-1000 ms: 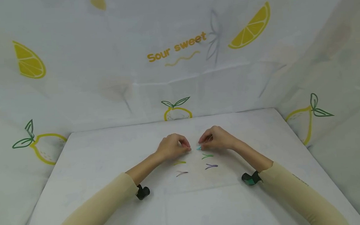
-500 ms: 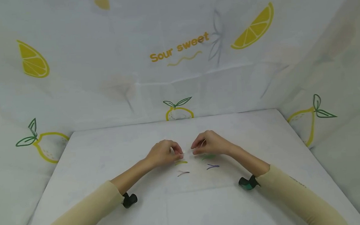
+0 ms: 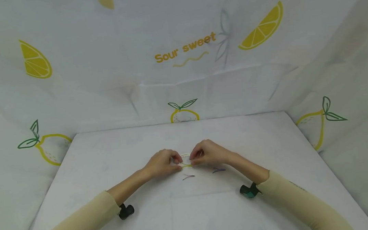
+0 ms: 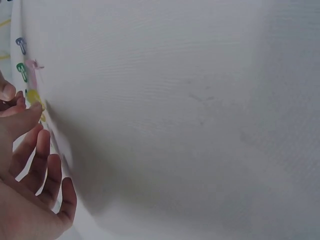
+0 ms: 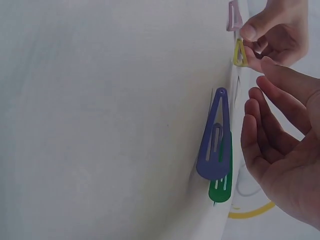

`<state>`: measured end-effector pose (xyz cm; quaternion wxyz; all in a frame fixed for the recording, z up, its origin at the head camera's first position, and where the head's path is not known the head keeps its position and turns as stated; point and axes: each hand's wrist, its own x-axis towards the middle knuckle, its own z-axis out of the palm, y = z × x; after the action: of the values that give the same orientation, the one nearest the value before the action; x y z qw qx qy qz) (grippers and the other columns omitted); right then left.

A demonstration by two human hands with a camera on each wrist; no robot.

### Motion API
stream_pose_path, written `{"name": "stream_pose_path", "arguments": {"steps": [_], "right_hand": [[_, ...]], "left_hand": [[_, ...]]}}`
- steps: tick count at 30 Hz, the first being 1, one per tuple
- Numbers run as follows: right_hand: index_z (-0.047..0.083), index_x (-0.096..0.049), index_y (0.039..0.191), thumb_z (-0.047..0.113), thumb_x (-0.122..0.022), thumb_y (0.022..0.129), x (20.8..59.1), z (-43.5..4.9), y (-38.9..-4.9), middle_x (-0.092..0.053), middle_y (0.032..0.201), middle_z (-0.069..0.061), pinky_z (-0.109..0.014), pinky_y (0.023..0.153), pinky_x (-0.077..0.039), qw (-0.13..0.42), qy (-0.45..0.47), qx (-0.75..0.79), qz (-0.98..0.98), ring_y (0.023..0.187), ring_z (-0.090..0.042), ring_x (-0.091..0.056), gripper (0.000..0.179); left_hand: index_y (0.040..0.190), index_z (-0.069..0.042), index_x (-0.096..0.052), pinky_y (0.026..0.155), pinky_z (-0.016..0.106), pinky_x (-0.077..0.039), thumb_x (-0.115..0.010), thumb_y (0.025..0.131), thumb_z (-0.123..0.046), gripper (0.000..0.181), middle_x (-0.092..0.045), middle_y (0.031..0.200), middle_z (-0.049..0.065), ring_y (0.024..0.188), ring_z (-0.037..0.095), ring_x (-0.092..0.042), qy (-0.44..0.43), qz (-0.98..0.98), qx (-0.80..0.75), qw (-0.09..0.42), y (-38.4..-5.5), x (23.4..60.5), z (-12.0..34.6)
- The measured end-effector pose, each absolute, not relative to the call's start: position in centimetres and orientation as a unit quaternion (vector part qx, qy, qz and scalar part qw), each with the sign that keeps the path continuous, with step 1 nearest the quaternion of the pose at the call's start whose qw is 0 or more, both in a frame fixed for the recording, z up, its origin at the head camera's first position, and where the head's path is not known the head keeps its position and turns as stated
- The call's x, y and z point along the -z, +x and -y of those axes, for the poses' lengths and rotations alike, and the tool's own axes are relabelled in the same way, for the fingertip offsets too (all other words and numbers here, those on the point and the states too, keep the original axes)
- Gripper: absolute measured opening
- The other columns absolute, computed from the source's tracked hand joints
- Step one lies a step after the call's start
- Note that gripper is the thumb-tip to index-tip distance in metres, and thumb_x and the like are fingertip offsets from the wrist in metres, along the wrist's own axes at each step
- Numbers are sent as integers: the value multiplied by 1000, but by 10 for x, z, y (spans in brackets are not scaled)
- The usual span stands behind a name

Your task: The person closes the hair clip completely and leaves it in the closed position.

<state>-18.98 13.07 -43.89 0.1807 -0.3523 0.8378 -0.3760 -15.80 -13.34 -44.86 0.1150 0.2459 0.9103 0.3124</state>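
Snap hair clips lie on the white table in the head view. Between the hands is a yellow hair clip (image 3: pixel 187 165), its two leaves spread towards the left. My left hand (image 3: pixel 163 164) pinches it at that end with thumb and index finger; in the right wrist view its thumb and fingers frame the yellow clip (image 5: pixel 240 54). My right hand (image 3: pixel 211 153) has its fingertips right by the other end, fingers apart and loosely bent. Just beyond is a silvery-white hair clip (image 3: pixel 185 155). A green hair clip (image 5: pixel 221 190), hidden from the head camera, lies under the right hand.
Nearer the person lie a pink hair clip (image 3: pixel 188 176) and a purple hair clip (image 3: pixel 218 170). Black wrist cameras (image 3: pixel 126 211) hang below both forearms. A white lemon-print cloth (image 3: pixel 123 62) rises behind the table.
Both hands have come nearer the person, from a light blue clip and past the silvery one to the yellow clip. The right hand has also moved left and let go of the light blue clip.
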Motion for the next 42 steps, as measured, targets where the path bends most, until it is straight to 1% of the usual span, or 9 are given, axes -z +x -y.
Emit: {"name": "stream_pose_path", "arguments": {"steps": [6,12,17,25,31,42], "right_hand": [[12,-83,101,21,-86,94,442,-125,-189,-80,91,4,-19,76,-57,204,-349,355,-843,79,1,-68,12],[9,-83,100,15,-84,95,442,-122,-187,-80,90,3,-19,74,-58,218,-345,351,-843,77,0,-68,8],[9,-83,98,13,-84,95,443,-119,-187,-80,89,3,-18,73,-57,215,-349,350,-842,76,0,-68,5],[7,-84,97,11,-84,94,443,-119,-186,-82,90,1,-17,72,-57,203,-359,346,-843,75,3,-67,5],[6,-84,98,10,-83,95,443,-120,-185,-83,92,-2,-17,72,-58,193,-373,343,-840,77,3,-69,5],[7,-84,98,11,-81,97,445,-120,-185,-83,92,0,-17,73,-57,185,-364,344,-846,78,5,-68,6]], "left_hand": [[105,-18,-80,70,22,-42,-88,90,-20,18,-71,90,-8,74,6,-52,250,-909,-313,114,-156,456,134],[105,-19,-80,71,22,-42,-88,90,-20,17,-70,90,-8,77,7,-53,246,-910,-317,107,-154,457,133],[102,-19,-80,72,22,-43,-88,90,-19,14,-70,88,-8,78,8,-55,245,-910,-319,100,-154,458,132],[97,-21,-79,71,22,-42,-90,89,-20,13,-71,86,-10,74,5,-53,251,-911,-314,87,-155,462,131],[95,-20,-78,70,22,-42,-89,89,-19,12,-72,86,-10,72,3,-52,250,-912,-313,87,-155,463,130],[94,-18,-81,69,21,-43,-86,92,-18,6,-73,85,-9,69,2,-53,249,-912,-317,81,-154,465,131]]}}
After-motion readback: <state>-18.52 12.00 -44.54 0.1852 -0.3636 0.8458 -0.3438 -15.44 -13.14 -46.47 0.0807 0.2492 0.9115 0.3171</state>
